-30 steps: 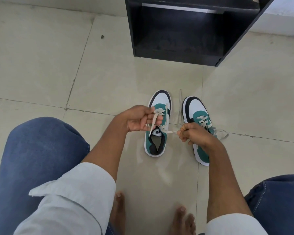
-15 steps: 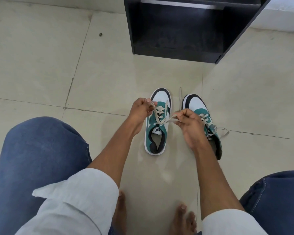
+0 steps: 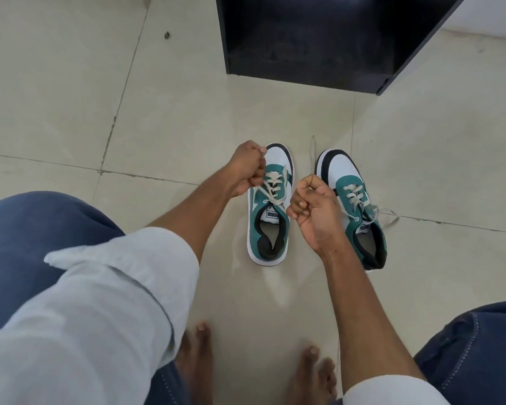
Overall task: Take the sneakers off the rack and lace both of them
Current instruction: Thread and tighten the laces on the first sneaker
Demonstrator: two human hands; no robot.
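Two green, white and black sneakers stand side by side on the tiled floor, toes pointing away from me. The left sneaker (image 3: 269, 217) has cream laces crossed over its tongue. My left hand (image 3: 247, 171) is curled at that shoe's left edge and grips one lace end. My right hand (image 3: 311, 210) is fisted between the two shoes and holds the other lace end. The right sneaker (image 3: 354, 206) is laced, and its loose lace ends trail onto the floor to its right and beyond its toe.
A black open shoe rack (image 3: 310, 39) stands on the floor just beyond the sneakers. My knees in blue jeans (image 3: 41, 238) frame the view on both sides, and my bare feet (image 3: 196, 361) rest on the tiles below the shoes.
Both hands have pulled apart, drawing the left sneaker's lace ends taut to either side. The right hand has dropped back between the shoes, uncovering the right sneaker's laces.
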